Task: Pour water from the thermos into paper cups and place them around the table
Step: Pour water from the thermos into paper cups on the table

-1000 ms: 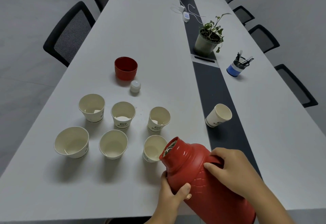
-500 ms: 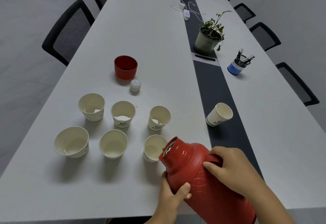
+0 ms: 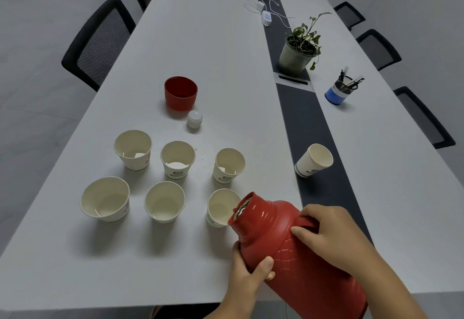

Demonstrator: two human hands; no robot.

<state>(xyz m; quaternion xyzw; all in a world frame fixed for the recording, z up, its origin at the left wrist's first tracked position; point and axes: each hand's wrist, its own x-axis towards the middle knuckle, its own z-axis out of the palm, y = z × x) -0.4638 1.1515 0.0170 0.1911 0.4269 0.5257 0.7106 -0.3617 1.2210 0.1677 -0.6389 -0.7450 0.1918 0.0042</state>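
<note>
The red thermos (image 3: 298, 256) is tilted to the left, its open mouth over the rim of the nearest paper cup (image 3: 221, 207). My right hand (image 3: 329, 233) grips its handle from above. My left hand (image 3: 248, 268) holds the body from below, thumb on the red shell. Several more paper cups stand in two rows to the left, among them a far-row cup (image 3: 228, 165) and a front-row cup (image 3: 164, 202). One paper cup (image 3: 313, 160) stands apart on the dark centre strip.
The red thermos cap (image 3: 180, 92) and a white stopper (image 3: 194, 119) sit beyond the cups. A potted plant (image 3: 298, 50), a pen holder (image 3: 342, 90) and a charger with cables (image 3: 266, 16) lie farther right. Black chairs (image 3: 98, 42) line both table sides.
The thermos has tipped a little further toward the nearest cup; both hands keep the same hold. The cups have not moved.
</note>
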